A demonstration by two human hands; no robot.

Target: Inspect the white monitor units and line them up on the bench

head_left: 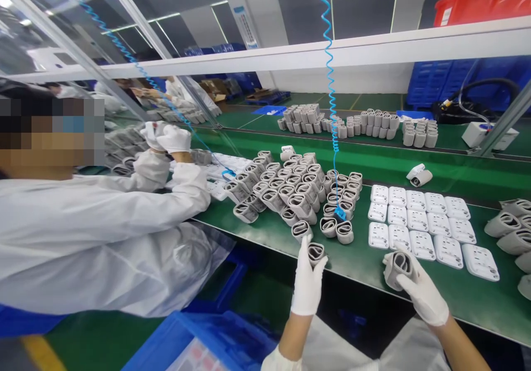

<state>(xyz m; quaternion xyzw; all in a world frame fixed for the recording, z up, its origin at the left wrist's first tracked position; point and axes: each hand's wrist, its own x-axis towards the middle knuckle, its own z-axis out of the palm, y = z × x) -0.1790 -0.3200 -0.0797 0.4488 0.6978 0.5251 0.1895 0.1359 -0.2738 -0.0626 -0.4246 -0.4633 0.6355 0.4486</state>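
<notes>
My left hand (308, 282), in a white glove, has its fingers round a rolled grey cuff (316, 253) at the bench's front edge. Another rolled cuff (301, 230) touches its fingertips. Gloved in white too, my right hand (423, 291) grips a rolled grey cuff (399, 267) just in front of the white devices. Those white devices (422, 245) lie in rows on the green bench (357, 260). Left of them stand many rolled cuffs (294, 186), packed close together.
A co-worker in a white coat (103, 238) sits at the left with gloved hands raised. Blue coiled cords (331, 83) hang over the bench. More cuffs (514, 224) lie at the right. A blue bin (166, 340) stands below; a metal shelf beam (282, 54) crosses above.
</notes>
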